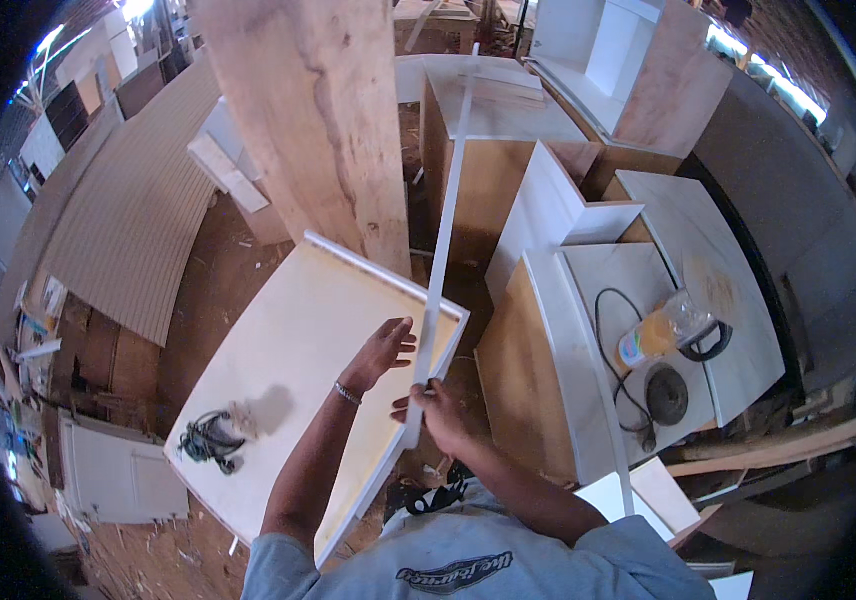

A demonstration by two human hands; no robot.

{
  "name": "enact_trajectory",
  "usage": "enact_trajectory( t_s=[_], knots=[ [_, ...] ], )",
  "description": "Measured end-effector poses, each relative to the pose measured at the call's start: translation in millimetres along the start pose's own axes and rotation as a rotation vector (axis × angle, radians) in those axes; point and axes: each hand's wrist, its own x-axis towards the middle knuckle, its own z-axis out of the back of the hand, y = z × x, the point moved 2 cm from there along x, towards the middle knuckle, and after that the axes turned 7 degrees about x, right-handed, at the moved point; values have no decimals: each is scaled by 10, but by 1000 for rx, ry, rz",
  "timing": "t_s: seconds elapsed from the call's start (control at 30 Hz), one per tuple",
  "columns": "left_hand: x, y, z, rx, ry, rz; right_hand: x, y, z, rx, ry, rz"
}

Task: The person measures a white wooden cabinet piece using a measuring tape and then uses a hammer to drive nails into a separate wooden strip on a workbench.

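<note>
While the right hand (437,409) grasps a long white strip (447,210) by its near end, the left hand (384,350) is just left of it, loosely uncurled, and the strip stretches far past the right side of the white panel (278,310).

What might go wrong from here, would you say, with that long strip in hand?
The right hand holds the long white strip near its lower end, so the far end could swing and perhaps knock the tall wooden board.

The bottle of orange liquid is close to a black cord; if it were knocked over, liquid might reach the cord.
</note>
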Motion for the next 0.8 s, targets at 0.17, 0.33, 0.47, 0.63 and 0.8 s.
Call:
enact_trajectory(
  t_s=[0.17, 0.33, 0.47, 0.63, 0.8],
  knots=[
    [-687, 903, -53, -22, 95, -41, -500, -1218, 81, -262, 177, -348],
    [-1845, 1563, -201, 63, -129, 82, -661, -1431, 434, -580, 461, -543],
    [-2821, 2038, -278, 251, -315, 224, -179, -946, 874, -322, 251, -434],
    [-4202, 2325, -634, 756, -697, 228, 392, -302, 736, -165, 89, -120],
    [-5516, 2919, -1287, 704, -630, 543, 944, -105, 634, 173, 111, -18]
  ],
)
